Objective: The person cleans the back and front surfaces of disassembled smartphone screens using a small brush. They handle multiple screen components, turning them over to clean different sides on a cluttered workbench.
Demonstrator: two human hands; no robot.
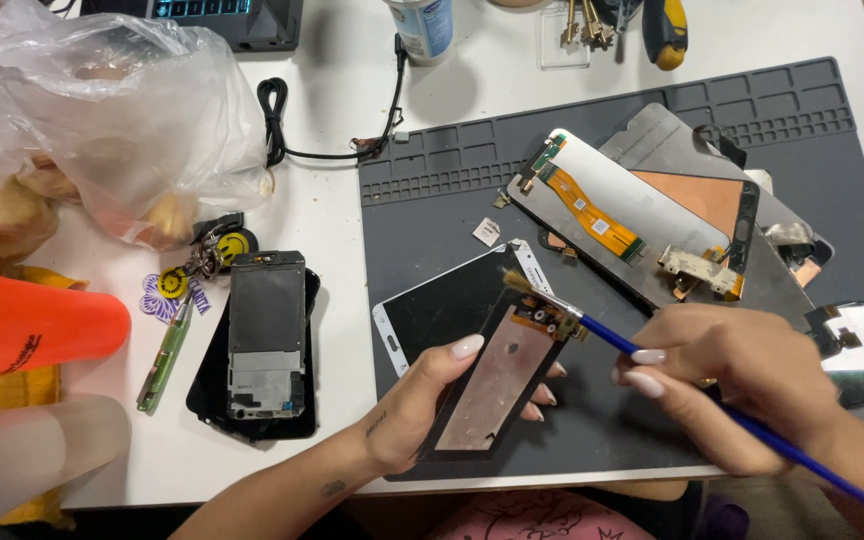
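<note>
Blue-handled brush (652,352) pinched by right hand (742,385) fingers; screen panel (497,375) clamped in left hand (422,400) fingers; bristle pressure risks connector damage, panel slip.

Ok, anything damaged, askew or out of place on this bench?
Nothing looks spilled. The left hand holds a bare screen panel while the right hand brushes its top edge with a blue-handled brush. Loose, overlapping screen assemblies lie askew on the grey mat, and a plastic bag of food sits among the phone parts.
</note>
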